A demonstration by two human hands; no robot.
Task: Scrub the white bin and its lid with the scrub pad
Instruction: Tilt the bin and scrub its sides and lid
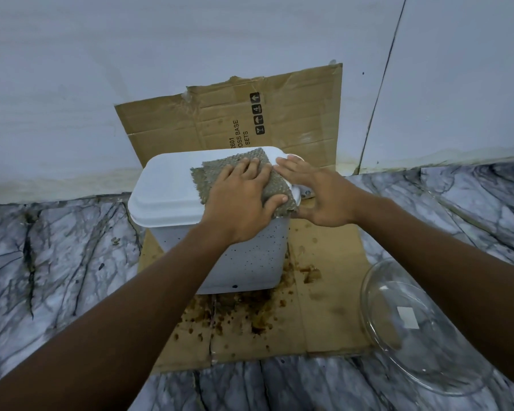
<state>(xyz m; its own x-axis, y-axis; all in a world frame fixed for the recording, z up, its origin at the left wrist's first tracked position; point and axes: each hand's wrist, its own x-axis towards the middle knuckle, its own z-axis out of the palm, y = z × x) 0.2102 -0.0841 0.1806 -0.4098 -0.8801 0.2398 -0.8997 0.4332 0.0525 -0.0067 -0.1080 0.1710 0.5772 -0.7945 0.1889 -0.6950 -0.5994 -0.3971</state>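
Fingers (250,170) of the left hand (238,203) lay spread and nearly straight, flat on top of the coarse grey-green square scrub pad (235,161). The thumb reached out along the pad's near edge. It was a pressing hold, palm down, nothing curled round the pad.

Fingers (288,166) of the right hand (321,197) were also straight. They rested on the right-hand rim of the lid just beside the pad and gripped nothing; I judged them to be steadying.

The pad sat on the right half of the rounded white plastic lid (166,191). The lid was closed on the white rectangular plastic bin (250,262), whose near wall showed dark specks.

The bin stood on a flattened brown cardboard sheet (324,262), and part of the sheet leaned up against the pale wall (101,84). Brown stains (250,310) were spattered over the cardboard at the bin's foot. A clear glass bowl (422,336) lay tipped to the right, apart from the bin, on the grey-veined marble floor (57,247).

Step in hand, as I judged it: scrubbing the lid's top, with only the right part under the pad. The next move called for firm downward pressure and strokes carried leftward across the bare half of the lid. The right hand would need to brace the bin so it did not slide on the cardboard. The speckled walls looked not yet scrubbed.
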